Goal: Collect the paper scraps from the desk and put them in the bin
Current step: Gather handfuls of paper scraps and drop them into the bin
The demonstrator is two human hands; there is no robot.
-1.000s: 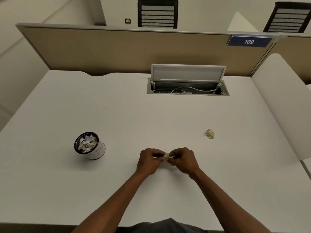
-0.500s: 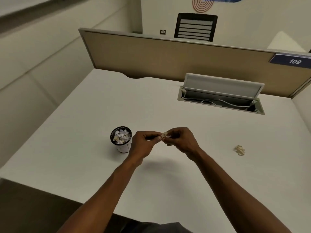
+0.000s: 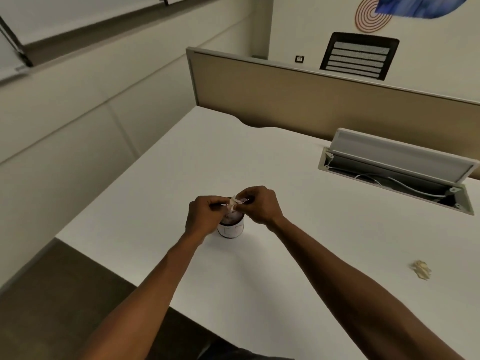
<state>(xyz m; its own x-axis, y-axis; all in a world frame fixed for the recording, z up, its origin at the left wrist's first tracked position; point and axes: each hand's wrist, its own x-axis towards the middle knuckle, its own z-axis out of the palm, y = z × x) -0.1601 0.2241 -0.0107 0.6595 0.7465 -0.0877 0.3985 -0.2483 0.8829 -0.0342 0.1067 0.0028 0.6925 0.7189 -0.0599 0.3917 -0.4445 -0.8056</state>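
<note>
A small crumpled paper scrap (image 3: pixel 234 201) is pinched between my left hand (image 3: pixel 204 215) and my right hand (image 3: pixel 259 203), both closed on it. The scrap hangs directly above the little white bin (image 3: pixel 231 228), a small cylinder with a dark rim that stands on the white desk (image 3: pixel 298 255). My hands hide most of the bin's mouth; pale scraps show inside it. A second crumpled scrap (image 3: pixel 422 269) lies on the desk far to the right, well apart from both hands.
An open cable tray (image 3: pixel 394 178) with a raised lid and white cables is set into the desk at the back right. A tan partition (image 3: pixel 311 100) borders the desk's far edge. The desk's left edge (image 3: pixel 109 193) drops to a dark floor.
Both hands have carried the scrap left from the desk's middle to above the bin. The view has swung left, so the other scrap now sits far right.
</note>
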